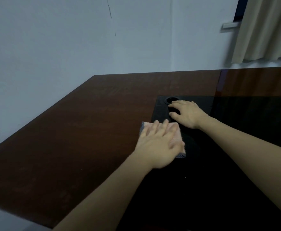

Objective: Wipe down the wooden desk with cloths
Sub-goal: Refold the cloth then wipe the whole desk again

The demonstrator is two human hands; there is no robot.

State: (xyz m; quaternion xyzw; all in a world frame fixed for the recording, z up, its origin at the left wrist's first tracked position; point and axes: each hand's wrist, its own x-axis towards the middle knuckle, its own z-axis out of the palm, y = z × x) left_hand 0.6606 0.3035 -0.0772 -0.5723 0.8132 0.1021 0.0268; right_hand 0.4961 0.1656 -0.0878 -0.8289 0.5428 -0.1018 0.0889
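Both forearms are reaching forward; left hand (159,145) is lying spread flat, pressing the pink cloth (178,130) beneath it onto the surface (70,139) to wipe; right hand (186,114), just beyond, is resting loosely curled on the black mat (236,130), likely bracing.

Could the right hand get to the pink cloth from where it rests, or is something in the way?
Probably yes. The right hand rests on the black panel just beyond the pink cloth, nothing between them, though the left hand presses flat over most of the cloth.
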